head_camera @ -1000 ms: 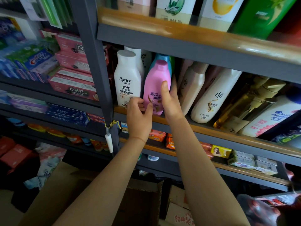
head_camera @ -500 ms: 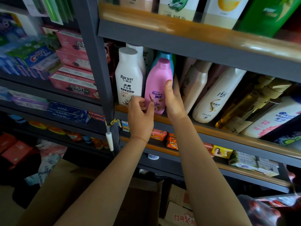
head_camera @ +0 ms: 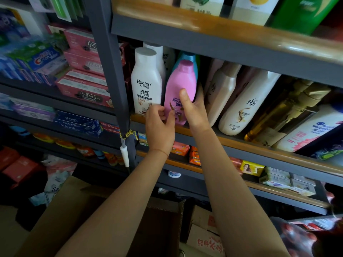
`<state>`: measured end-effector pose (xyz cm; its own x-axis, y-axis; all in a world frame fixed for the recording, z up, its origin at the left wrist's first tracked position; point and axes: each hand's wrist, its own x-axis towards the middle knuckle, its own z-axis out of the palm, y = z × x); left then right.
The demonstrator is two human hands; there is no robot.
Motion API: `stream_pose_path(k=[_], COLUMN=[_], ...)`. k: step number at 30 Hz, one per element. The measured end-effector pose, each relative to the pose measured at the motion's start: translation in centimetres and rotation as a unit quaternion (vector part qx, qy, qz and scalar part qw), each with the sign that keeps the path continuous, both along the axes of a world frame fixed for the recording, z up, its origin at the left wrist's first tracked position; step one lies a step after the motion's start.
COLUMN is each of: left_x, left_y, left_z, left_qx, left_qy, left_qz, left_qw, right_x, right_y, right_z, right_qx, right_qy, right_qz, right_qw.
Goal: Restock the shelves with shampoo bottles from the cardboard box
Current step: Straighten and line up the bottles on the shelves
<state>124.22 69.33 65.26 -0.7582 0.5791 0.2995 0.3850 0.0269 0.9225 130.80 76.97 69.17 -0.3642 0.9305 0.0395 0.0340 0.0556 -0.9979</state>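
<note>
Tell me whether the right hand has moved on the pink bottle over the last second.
Yes. The right hand has slid down the pink bottle: its thumb tip, earlier level with the white bottle's logo, now sits lower, beside the label's black band.

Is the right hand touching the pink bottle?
Touching. Head view: the right hand wraps the pink bottle, thumb lying on its front.

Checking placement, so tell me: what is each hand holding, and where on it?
Both hold the pink shampoo bottle: the right hand wraps its lower right side, thumb across the front; the left hand pinches its lower left edge.
</note>
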Motion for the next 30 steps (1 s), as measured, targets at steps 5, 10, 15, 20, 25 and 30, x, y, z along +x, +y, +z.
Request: stream_pose_path(k=[5, 10, 15, 20, 25, 30], left_x=[1.2, 5.1, 6.2, 4.8, 3.7, 3.5], left_y=[0.1, 0.2, 0.6, -0.3, -0.7, -0.8], left_z=[0.2, 1.9, 2.6, 1.8, 1.8, 1.9], left_qx=[0.021, 0.057, 0.025, 0.000, -0.020, -0.044], left_qy=[0.026, 0.061, -0.002, -0.018, 0.005, 0.019], left_qz=[0.046, -0.078, -0.138, -0.138, -0.108, -0.108], left_qw=[0.998, 0.993, 0.990, 0.990, 0.994, 0.993], right_x=[3.7, 7.8, 7.1, 6.8, 8.6, 9.4], right_y=[-4.1, -4.2, -0.7, 1.5, 2.1, 2.8], right_z=[-0.8, -0.9, -0.6, 0.0, 0.4, 0.6], right_qx=[0.072, 0.143, 0.134, 0.092, 0.038, -0.006], right_qy=[-0.049, -0.107, -0.242, -0.253, -0.180, -0.178], right_qz=[-0.083, -0.263, -0.196, -0.201, -0.067, 0.032], right_qw=[0.993, 0.948, 0.941, 0.942, 0.981, 0.983])
